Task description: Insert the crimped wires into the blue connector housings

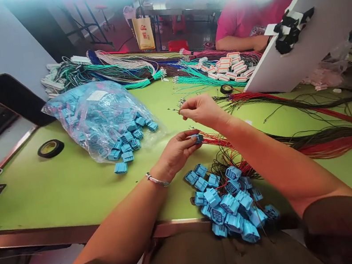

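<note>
My left hand [179, 149] pinches a small blue plastic connector [198, 137] over the green table [54, 193]. My right hand [201, 109] is just above and behind it, pinching thin wires whose metal terminal tips [177, 107] stick out to the left. Red and black wires [299, 143] trail from under my right forearm off to the right. A pile of blue connectors with wires fitted [230, 204] lies at the table's near edge, under my right arm.
A clear bag of loose blue connectors [99, 117] spills open at the left. A tape roll [50, 148] lies farther left. Green, white and blue wire bundles [118, 69] and white connectors [229, 66] fill the back. A white board [306, 24] leans at right. A person in pink [246, 25] sits opposite.
</note>
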`<control>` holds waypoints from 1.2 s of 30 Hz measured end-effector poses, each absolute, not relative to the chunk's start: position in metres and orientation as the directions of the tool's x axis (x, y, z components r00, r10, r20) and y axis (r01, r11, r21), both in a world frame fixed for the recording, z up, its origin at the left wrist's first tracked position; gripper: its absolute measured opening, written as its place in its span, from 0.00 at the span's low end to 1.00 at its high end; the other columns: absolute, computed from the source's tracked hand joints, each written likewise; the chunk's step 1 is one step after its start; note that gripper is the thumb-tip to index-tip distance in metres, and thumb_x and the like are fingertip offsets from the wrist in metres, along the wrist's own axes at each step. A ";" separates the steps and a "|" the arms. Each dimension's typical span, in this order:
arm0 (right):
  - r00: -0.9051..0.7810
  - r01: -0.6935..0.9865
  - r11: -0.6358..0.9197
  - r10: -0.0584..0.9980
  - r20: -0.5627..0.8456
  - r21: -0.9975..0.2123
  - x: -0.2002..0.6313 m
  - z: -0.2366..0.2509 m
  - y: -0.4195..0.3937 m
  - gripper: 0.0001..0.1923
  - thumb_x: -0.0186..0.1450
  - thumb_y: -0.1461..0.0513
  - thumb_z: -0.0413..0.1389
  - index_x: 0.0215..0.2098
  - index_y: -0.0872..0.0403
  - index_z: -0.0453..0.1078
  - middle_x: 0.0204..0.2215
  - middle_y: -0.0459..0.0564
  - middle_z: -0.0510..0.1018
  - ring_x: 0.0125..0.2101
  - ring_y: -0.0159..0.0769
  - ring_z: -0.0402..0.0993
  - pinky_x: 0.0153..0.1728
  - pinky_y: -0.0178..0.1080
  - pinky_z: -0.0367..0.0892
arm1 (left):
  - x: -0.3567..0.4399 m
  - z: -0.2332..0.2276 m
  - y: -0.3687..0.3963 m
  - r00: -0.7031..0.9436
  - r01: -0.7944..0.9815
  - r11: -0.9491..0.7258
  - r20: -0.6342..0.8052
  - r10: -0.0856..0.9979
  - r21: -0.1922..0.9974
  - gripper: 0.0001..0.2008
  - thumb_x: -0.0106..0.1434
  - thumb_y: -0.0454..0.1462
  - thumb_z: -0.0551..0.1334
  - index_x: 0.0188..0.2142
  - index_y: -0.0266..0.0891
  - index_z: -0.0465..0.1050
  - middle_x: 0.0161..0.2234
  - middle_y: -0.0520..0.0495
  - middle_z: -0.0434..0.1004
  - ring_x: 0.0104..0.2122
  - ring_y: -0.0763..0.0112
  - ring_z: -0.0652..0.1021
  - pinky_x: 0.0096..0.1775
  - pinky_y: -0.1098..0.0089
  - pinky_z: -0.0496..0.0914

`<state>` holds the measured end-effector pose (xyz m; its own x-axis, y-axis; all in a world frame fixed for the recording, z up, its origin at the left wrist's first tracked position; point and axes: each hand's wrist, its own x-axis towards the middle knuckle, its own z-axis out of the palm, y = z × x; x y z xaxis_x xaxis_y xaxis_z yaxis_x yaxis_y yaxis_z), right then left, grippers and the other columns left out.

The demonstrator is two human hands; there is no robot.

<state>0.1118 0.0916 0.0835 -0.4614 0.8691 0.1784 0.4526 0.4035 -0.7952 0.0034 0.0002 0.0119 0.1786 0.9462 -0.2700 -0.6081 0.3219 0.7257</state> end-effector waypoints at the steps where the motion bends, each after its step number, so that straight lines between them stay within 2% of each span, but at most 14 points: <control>1: -0.455 0.419 0.385 0.873 0.177 -0.822 0.117 0.084 0.086 0.10 0.57 0.63 0.56 0.27 0.60 0.78 0.22 0.48 0.78 0.22 0.26 0.67 0.27 0.32 0.63 | 0.003 0.012 0.000 0.181 -0.607 0.322 -0.268 0.946 0.727 0.11 0.53 0.27 0.70 0.38 0.33 0.79 0.37 0.43 0.80 0.37 0.71 0.80 0.49 0.66 0.73; 4: -0.436 0.376 0.357 0.882 0.177 -0.855 0.141 0.083 0.073 0.10 0.56 0.61 0.58 0.28 0.59 0.78 0.22 0.47 0.77 0.23 0.27 0.66 0.26 0.32 0.61 | 0.003 0.013 0.001 0.199 -0.603 0.332 -0.267 0.943 0.725 0.12 0.53 0.27 0.69 0.39 0.33 0.80 0.38 0.42 0.81 0.38 0.70 0.81 0.51 0.64 0.73; 9: -0.360 0.478 0.396 0.902 0.237 -0.784 0.178 0.062 0.047 0.10 0.57 0.61 0.57 0.28 0.58 0.79 0.18 0.44 0.73 0.20 0.26 0.61 0.24 0.32 0.55 | 0.003 0.013 0.002 0.191 -0.582 0.355 -0.302 0.934 0.732 0.12 0.55 0.26 0.67 0.40 0.32 0.80 0.38 0.42 0.82 0.39 0.70 0.81 0.51 0.67 0.73; 12: -0.356 0.544 0.448 0.889 0.288 -0.710 0.189 0.046 0.033 0.11 0.60 0.60 0.56 0.31 0.56 0.80 0.19 0.44 0.75 0.21 0.26 0.62 0.24 0.33 0.54 | 0.003 0.011 0.004 0.204 -0.569 0.373 -0.314 0.927 0.733 0.11 0.56 0.26 0.66 0.40 0.33 0.80 0.38 0.42 0.83 0.39 0.70 0.81 0.50 0.68 0.74; 19: -0.482 0.673 0.583 0.813 0.327 -0.455 0.194 0.034 0.026 0.12 0.63 0.62 0.54 0.34 0.52 0.80 0.30 0.48 0.82 0.31 0.32 0.71 0.32 0.34 0.58 | 0.003 0.006 0.005 0.192 -0.538 0.404 -0.359 0.913 0.740 0.11 0.57 0.27 0.64 0.40 0.33 0.80 0.38 0.41 0.83 0.38 0.69 0.82 0.53 0.65 0.74; 23: -0.536 0.719 0.619 0.783 0.315 -0.314 0.195 0.033 0.026 0.13 0.65 0.62 0.52 0.33 0.53 0.79 0.30 0.49 0.81 0.31 0.33 0.71 0.31 0.36 0.55 | 0.002 0.004 0.005 0.194 -0.541 0.400 -0.353 0.915 0.740 0.11 0.58 0.27 0.65 0.40 0.33 0.81 0.39 0.41 0.83 0.39 0.68 0.82 0.52 0.65 0.75; 27: -0.572 0.724 0.665 0.728 0.377 -0.186 0.195 0.030 0.024 0.14 0.66 0.60 0.51 0.30 0.54 0.78 0.27 0.49 0.80 0.29 0.33 0.69 0.29 0.37 0.51 | 0.002 0.006 0.005 0.202 -0.548 0.396 -0.343 0.917 0.737 0.11 0.57 0.26 0.65 0.40 0.33 0.81 0.37 0.43 0.83 0.38 0.71 0.82 0.48 0.69 0.76; 31: -0.571 0.722 0.676 0.701 0.426 -0.144 0.195 0.028 0.024 0.14 0.67 0.61 0.50 0.31 0.54 0.77 0.29 0.49 0.81 0.29 0.33 0.71 0.28 0.38 0.50 | 0.003 0.008 0.004 0.209 -0.536 0.389 -0.329 0.921 0.749 0.11 0.56 0.27 0.67 0.40 0.33 0.81 0.37 0.43 0.83 0.38 0.72 0.82 0.47 0.71 0.76; 36: -0.579 0.738 0.665 0.710 0.400 -0.112 0.195 0.029 0.022 0.12 0.65 0.63 0.51 0.31 0.54 0.76 0.29 0.48 0.81 0.29 0.33 0.71 0.28 0.39 0.49 | 0.003 0.006 0.004 0.201 -0.521 0.348 -0.285 0.937 0.779 0.11 0.54 0.30 0.71 0.39 0.35 0.81 0.37 0.44 0.83 0.37 0.72 0.81 0.44 0.73 0.76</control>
<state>0.1950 0.0222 0.0288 -0.5790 0.7102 0.4003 0.7385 0.6650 -0.1116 0.0029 0.0038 0.0058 0.2009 0.9373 -0.2848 -0.5210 0.3484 0.7792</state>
